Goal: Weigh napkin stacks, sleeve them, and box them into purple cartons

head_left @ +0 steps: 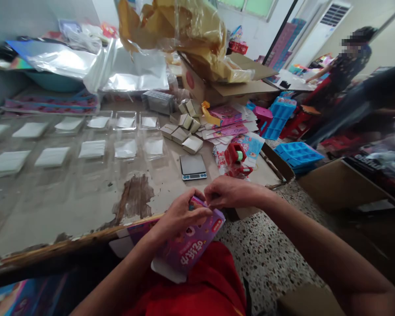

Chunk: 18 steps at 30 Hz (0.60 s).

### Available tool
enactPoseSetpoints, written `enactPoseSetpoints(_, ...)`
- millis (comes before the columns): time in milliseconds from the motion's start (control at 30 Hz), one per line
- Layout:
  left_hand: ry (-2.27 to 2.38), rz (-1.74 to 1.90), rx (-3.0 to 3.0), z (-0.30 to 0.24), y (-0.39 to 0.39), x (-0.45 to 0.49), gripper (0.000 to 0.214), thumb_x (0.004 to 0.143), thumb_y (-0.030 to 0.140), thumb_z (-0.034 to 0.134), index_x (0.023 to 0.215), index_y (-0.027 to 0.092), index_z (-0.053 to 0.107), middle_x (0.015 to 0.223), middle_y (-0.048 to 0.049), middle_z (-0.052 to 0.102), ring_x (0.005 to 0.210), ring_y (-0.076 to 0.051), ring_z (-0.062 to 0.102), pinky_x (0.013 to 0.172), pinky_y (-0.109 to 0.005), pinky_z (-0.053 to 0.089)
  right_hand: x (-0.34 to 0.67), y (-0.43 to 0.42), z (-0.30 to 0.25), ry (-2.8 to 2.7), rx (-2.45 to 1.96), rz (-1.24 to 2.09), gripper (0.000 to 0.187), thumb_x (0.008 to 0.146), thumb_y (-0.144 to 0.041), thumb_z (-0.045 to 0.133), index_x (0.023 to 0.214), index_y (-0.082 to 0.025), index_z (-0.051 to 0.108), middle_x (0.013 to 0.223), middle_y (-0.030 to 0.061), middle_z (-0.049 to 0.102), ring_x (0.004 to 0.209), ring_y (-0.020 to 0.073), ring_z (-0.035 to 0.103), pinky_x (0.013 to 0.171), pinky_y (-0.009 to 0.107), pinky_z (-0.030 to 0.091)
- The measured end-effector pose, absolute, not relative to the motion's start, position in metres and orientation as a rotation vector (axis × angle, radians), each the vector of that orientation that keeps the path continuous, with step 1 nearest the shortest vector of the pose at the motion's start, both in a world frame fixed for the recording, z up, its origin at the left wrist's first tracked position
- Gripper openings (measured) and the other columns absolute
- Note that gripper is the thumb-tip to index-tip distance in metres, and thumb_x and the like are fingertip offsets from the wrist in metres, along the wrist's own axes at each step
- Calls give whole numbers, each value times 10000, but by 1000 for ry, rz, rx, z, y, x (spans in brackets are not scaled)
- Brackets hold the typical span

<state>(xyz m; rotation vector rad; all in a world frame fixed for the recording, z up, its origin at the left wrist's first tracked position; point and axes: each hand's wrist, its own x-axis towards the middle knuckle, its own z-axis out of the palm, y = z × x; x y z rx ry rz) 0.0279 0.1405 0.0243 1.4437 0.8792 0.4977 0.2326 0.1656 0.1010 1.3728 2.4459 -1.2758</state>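
At the worn table [85, 206] edge, left hand [179, 215] and right hand [228, 193] both clasp 1 purple carton [191, 245].

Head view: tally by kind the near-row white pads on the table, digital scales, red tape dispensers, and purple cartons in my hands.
White pads, near row: 5
Digital scale: 1
Red tape dispenser: 1
Purple carton: 1
Total: 8

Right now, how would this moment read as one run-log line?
left hand: grips purple carton | right hand: pinches its top end | nearby: digital scale on table
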Motion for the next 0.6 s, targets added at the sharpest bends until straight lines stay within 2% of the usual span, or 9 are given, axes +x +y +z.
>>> enactPoseSetpoints(67, 877, 482, 1475, 26, 138, 24, 361, 798, 407, 749, 1062, 221, 587, 812, 29, 640, 683, -138, 586, 596, -240, 450, 235, 167, 89, 2351, 1442, -1420, 53, 780, -223, 752, 781, -178, 724, 662, -22, 650, 619, 108, 560, 563, 222, 353)
enactPoseSetpoints(167, 815, 468, 1468, 36, 135, 10, 338, 800, 326, 732, 1088, 226, 585, 794, 42, 621, 659, -124, 566, 592, -231, 449, 238, 164, 67, 2191, 1752, -1646, 365, 655, -305, 883, 942, -184, 693, 625, -43, 621, 564, 115, 548, 520, 218, 362)
enactPoseSetpoints(200, 817, 479, 1451, 41, 134, 1, 334, 802, 308, 727, 1094, 228, 585, 785, 48, 608, 643, -116, 553, 589, -225, 444, 237, 161, 60, 2146, 1892, -1702, 422, 652, -347, 890, 975, -179, 675, 607, -46, 607, 547, 122, 546, 512, 224, 374)
enactPoseSetpoints(267, 881, 534, 1375, 52, 128, -24, 351, 805, 295, 726, 1115, 237, 571, 746, 62, 570, 599, -103, 519, 573, -216, 429, 227, 150, 52, 2157, 2087, -1767, 376, 775, -446, 792, 1001, -173, 666, 652, -9, 634, 589, 151, 592, 552, 255, 441)
enactPoseSetpoints(333, 1001, 701, 1260, 62, 116, -58, 386, 774, 305, 774, 1092, 248, 562, 796, 50, 582, 611, -103, 524, 584, -216, 433, 207, 135, 50, 2370, 2037, -1819, 392, 886, -515, 657, 1104, -189, 671, 908, 73, 716, 809, 205, 672, 702, 319, 520)
enactPoseSetpoints(400, 1090, 1029, 1141, 66, 97, -97, 436, 707, 347, 844, 1017, 264, 548, 973, 18, 610, 724, -134, 583, 651, -236, 473, 180, 120, 53, 2641, 1739, -1924, 676, 788, -539, 769, 1358, -249, 549, 1263, 110, 662, 1091, 265, 645, 858, 367, 531)
enactPoseSetpoints(433, 1117, 1209, 1089, 66, 84, -117, 437, 696, 397, 853, 966, 266, 535, 1039, 6, 603, 794, -159, 607, 693, -258, 494, 164, 114, 56, 2708, 1585, -1922, 724, 752, -507, 819, 1370, -265, 531, 1267, 97, 660, 1081, 260, 645, 845, 349, 531)
enactPoseSetpoints(500, 1112, 1348, 1023, 64, 56, -153, 440, 715, 518, 818, 897, 260, 511, 1058, -19, 596, 914, -223, 634, 786, -334, 530, 127, 107, 61, 2853, 1242, -1781, 474, 798, -405, 798, 1213, -261, 618, 1082, 53, 710, 904, 210, 664, 753, 302, 518)
enactPoseSetpoints(600, 1099, 1037, 991, 63, 16, -193, 424, 777, 586, 751, 978, 258, 573, 1071, -56, 626, 1069, -297, 638, 929, -471, 525, 60, 103, 72, 3129, 688, -1234, 68, 866, -280, 710, 916, -253, 674, 858, 12, 711, 803, 188, 641, 788, 320, 486)
